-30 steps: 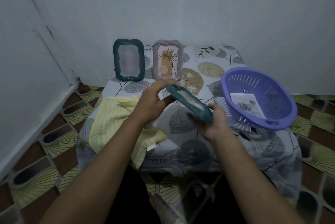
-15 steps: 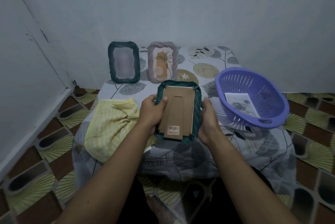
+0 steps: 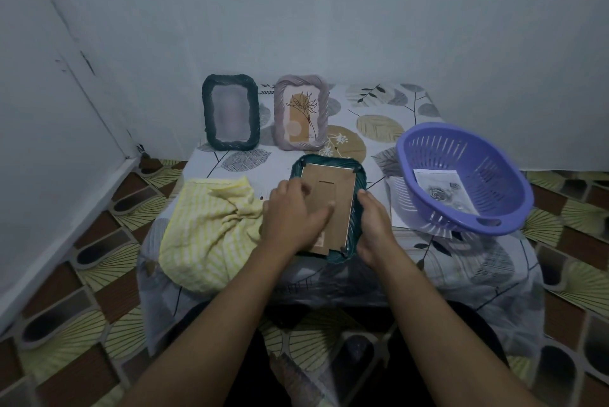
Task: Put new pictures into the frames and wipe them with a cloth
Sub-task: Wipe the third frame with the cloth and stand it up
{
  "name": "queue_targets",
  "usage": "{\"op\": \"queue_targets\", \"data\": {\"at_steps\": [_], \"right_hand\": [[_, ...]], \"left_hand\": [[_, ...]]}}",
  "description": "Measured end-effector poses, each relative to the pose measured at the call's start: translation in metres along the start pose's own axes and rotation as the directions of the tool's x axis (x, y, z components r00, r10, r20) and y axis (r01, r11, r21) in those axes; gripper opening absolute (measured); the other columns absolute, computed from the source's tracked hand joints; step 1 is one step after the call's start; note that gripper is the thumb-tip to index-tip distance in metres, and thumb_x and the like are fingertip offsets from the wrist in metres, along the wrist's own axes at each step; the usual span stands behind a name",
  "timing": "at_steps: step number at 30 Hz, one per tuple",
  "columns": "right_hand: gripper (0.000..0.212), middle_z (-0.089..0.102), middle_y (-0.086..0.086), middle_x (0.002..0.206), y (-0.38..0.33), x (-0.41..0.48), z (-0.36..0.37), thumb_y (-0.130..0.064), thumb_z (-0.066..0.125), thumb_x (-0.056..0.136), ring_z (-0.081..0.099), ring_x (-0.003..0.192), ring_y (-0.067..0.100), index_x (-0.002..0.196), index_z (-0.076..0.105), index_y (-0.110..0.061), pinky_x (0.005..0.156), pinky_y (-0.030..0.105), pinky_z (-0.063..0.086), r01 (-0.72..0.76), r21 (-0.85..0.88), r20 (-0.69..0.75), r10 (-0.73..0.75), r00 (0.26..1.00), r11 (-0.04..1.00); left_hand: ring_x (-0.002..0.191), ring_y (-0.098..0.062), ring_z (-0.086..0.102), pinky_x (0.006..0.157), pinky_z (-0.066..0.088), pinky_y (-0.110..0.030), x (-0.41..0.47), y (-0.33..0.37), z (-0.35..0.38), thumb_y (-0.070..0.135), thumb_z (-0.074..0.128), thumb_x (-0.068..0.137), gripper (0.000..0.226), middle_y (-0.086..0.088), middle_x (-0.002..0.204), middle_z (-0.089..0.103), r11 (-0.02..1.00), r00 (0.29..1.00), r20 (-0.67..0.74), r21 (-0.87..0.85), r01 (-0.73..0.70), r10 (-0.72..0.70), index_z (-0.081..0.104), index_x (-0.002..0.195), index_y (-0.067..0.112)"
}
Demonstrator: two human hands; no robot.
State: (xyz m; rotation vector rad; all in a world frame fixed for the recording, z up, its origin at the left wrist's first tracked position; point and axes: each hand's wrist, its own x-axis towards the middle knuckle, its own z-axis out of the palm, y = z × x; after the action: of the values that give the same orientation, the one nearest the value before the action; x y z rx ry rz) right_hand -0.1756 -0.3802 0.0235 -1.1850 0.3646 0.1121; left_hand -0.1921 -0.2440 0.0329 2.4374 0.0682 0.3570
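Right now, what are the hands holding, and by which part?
The teal frame, face down. The right hand grips its right edge; the left hand rests on the cardboard back, its hold unclear.
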Motion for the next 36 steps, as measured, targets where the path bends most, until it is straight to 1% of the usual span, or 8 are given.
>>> {"op": "queue_targets", "data": {"at_steps": [4, 9, 16, 21, 25, 28, 33, 36], "right_hand": [[0.026, 0.070, 0.016, 0.100, -0.001, 0.002, 0.004, -0.021, 0.039, 0.106, 0.068, 0.090, 0.029, 0.104, 0.063, -0.012, 0.082, 0.043, 0.057, 0.025, 0.046, -0.010, -0.025, 1.000, 0.999], [0.025, 0.069, 0.014, 0.100, -0.002, 0.000, 0.005, -0.021, 0.039, 0.107, 0.066, 0.088, 0.025, 0.097, 0.062, -0.018, 0.086, 0.043, 0.054, 0.074, 0.008, 0.005, -0.074, 0.997, 0.997], [0.025, 0.070, 0.000, 0.094, 0.000, 0.000, -0.003, -0.027, 0.042, 0.106, 0.066, 0.089, 0.021, 0.094, 0.064, -0.026, 0.087, 0.043, 0.054, 0.160, -0.080, 0.026, -0.158, 0.987, 0.984], [0.027, 0.073, 0.013, 0.099, -0.001, -0.002, -0.008, -0.025, 0.046, 0.104, 0.068, 0.089, 0.029, 0.114, 0.067, -0.012, 0.087, 0.048, 0.055, 0.083, 0.045, 0.081, -0.086, 0.993, 0.996], [0.045, 0.072, 0.014, 0.089, -0.003, -0.002, -0.015, -0.044, 0.038, 0.103, 0.069, 0.077, 0.027, 0.109, 0.065, -0.010, 0.070, 0.037, 0.059, -0.055, 0.211, 0.097, 0.036, 0.995, 0.976], [0.050, 0.071, 0.012, 0.089, -0.006, 0.002, -0.019, -0.045, 0.032, 0.105, 0.068, 0.077, 0.027, 0.114, 0.065, -0.009, 0.070, 0.035, 0.057, -0.109, 0.225, 0.117, 0.084, 0.989, 0.968], [0.031, 0.066, 0.013, 0.086, -0.001, -0.005, -0.013, -0.037, 0.069, 0.084, 0.060, 0.077, 0.029, 0.091, 0.066, -0.007, 0.071, 0.037, 0.051, -0.255, 0.138, 0.266, 0.212, 0.940, 0.957], [0.030, 0.070, 0.016, 0.103, 0.004, 0.001, -0.013, -0.025, 0.047, 0.102, 0.067, 0.085, 0.032, 0.102, 0.070, -0.005, 0.063, 0.035, 0.060, -0.326, 0.161, 0.350, 0.255, 0.901, 0.932]], "left_hand": [[0.112, -0.021, 0.054, 0.095, 0.048, -0.041, -0.001, 0.008, -0.001, 0.061, 0.074, 0.071, 0.076, -0.003, 0.125, 0.049, 0.998, 0.991, 0.124, 0.046, 0.035, -0.041, 0.046, 0.127, 0.017], [0.111, -0.023, 0.053, 0.085, 0.042, -0.030, 0.004, 0.015, -0.008, 0.042, 0.078, 0.074, 0.069, -0.007, 0.125, 0.050, 0.998, 0.984, 0.174, 0.063, 0.031, -0.041, 0.046, 0.127, 0.012], [0.105, -0.027, 0.057, 0.081, 0.048, -0.035, 0.015, 0.024, -0.021, 0.041, 0.070, 0.076, 0.065, -0.008, 0.118, 0.058, 0.997, 0.984, 0.170, 0.053, 0.049, -0.057, 0.044, 0.129, 0.014], [0.094, -0.023, 0.062, 0.066, 0.044, -0.031, 0.023, 0.029, -0.032, 0.041, 0.071, 0.076, 0.056, -0.006, 0.098, 0.068, 0.994, 0.975, 0.199, -0.017, 0.104, -0.098, 0.047, 0.121, 0.018], [0.096, -0.019, 0.063, 0.076, 0.053, -0.034, 0.024, 0.030, -0.038, 0.049, 0.074, 0.072, 0.061, -0.001, 0.102, 0.068, 0.978, 0.971, 0.187, -0.114, 0.174, -0.150, 0.048, 0.121, 0.023], [0.092, -0.012, 0.062, 0.065, 0.049, -0.027, 0.024, 0.034, -0.042, 0.048, 0.076, 0.074, 0.058, 0.001, 0.106, 0.067, 0.938, 0.959, 0.210, -0.250, 0.240, -0.190, 0.050, 0.120, 0.025], [0.087, -0.018, 0.059, 0.067, 0.048, -0.033, 0.022, 0.042, -0.044, 0.048, 0.077, 0.060, 0.061, -0.005, 0.109, 0.062, 0.783, 0.922, 0.295, -0.498, 0.372, -0.250, 0.057, 0.113, 0.025], [0.078, -0.019, 0.053, 0.061, 0.037, -0.032, 0.021, 0.045, -0.044, 0.042, 0.077, 0.063, 0.049, -0.004, 0.097, 0.064, 0.711, 0.904, 0.345, -0.568, 0.414, -0.251, 0.062, 0.103, 0.018]]}}
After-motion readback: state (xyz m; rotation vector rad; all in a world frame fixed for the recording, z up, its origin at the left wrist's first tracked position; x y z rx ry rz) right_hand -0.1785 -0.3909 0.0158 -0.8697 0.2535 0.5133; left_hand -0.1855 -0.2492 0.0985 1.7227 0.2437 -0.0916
